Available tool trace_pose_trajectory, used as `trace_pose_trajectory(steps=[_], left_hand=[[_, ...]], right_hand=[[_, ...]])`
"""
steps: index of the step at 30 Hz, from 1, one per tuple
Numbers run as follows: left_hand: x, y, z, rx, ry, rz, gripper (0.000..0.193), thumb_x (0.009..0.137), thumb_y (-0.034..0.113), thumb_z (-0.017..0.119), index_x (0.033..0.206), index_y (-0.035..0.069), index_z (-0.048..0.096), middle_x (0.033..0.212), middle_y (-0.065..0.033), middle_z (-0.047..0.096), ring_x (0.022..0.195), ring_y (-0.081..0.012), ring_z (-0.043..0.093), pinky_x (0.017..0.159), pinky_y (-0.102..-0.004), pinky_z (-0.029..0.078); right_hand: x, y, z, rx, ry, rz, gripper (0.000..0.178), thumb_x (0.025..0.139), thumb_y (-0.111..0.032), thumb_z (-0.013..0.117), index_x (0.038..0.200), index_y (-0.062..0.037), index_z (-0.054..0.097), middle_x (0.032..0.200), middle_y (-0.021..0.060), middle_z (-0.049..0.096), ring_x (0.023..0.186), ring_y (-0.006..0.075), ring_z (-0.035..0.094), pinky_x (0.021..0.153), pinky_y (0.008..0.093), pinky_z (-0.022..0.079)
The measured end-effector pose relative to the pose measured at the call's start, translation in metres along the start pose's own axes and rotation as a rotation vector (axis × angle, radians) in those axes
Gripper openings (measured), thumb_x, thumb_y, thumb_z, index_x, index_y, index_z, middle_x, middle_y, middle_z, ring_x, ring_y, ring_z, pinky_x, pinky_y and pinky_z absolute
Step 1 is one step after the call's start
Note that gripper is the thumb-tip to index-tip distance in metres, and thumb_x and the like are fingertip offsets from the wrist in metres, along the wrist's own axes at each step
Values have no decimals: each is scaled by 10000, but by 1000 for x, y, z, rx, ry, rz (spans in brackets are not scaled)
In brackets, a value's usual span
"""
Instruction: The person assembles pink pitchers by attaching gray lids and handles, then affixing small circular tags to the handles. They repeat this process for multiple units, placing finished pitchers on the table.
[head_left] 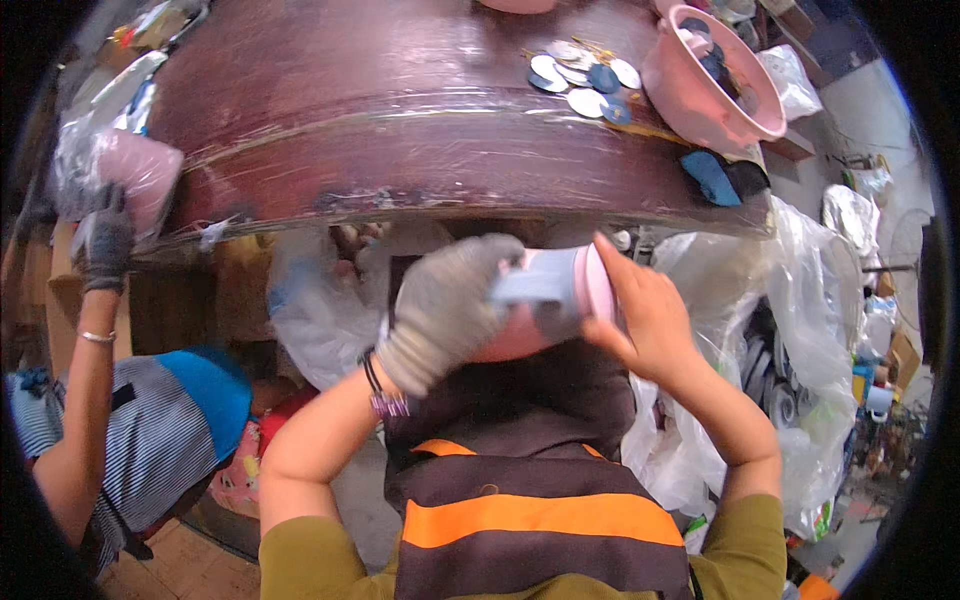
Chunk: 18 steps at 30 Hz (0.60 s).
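Note:
Above my lap, in front of the table edge, I hold a blurred grey-blue, cup-shaped piece (566,278) with a pink round end. My left hand (445,305), in a grey work glove, is closed around its left side, its fingertips partly smeared by motion. My bare right hand (650,315) spans the pink round end, fingers at its upper edge and thumb at its lower edge. A pink surface (512,338) shows just under the piece; whether it belongs to it I cannot tell.
A dark red table (380,130) lies ahead, with white and dark blue discs (585,78), a pink basin (690,90) and a blue-black pad (722,178). Clear plastic bags (690,260) hang below. At left, another person's gloved hand (105,240) touches a plastic-wrapped pink item (140,175).

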<state>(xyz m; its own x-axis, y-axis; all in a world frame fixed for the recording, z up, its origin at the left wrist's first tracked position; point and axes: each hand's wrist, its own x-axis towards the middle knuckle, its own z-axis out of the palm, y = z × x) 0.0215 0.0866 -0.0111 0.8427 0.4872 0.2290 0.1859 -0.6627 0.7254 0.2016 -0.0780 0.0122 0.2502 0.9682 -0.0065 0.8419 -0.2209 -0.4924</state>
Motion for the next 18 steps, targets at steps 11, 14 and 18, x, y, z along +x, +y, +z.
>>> trace_pose_trajectory(steps=[11,14,18], left_hand=[[32,-25,13,-556,-407,235,141,797,140,680,914,62,682,863,-96,696,804,-195,670,734,-326,513],[28,-15,11,-484,-376,249,147,794,182,673,909,90,682,855,-106,683,805,-268,657,728,-347,505],[18,-20,-3,-356,-239,66,160,795,203,672,914,97,681,856,-121,674,806,-291,650,729,-361,501]], right_hand=[[-5,-60,-20,-183,-190,-1093,511,824,-550,536,1290,-340,547,1407,31,461,1312,254,421,1121,529,203],[-3,-70,-25,-131,-259,-1194,482,854,-582,510,1221,-280,594,1285,5,550,1204,188,506,1020,486,330],[2,-64,-15,19,-54,-944,559,735,-664,603,1133,-275,652,1089,2,597,1016,204,561,865,453,395]])
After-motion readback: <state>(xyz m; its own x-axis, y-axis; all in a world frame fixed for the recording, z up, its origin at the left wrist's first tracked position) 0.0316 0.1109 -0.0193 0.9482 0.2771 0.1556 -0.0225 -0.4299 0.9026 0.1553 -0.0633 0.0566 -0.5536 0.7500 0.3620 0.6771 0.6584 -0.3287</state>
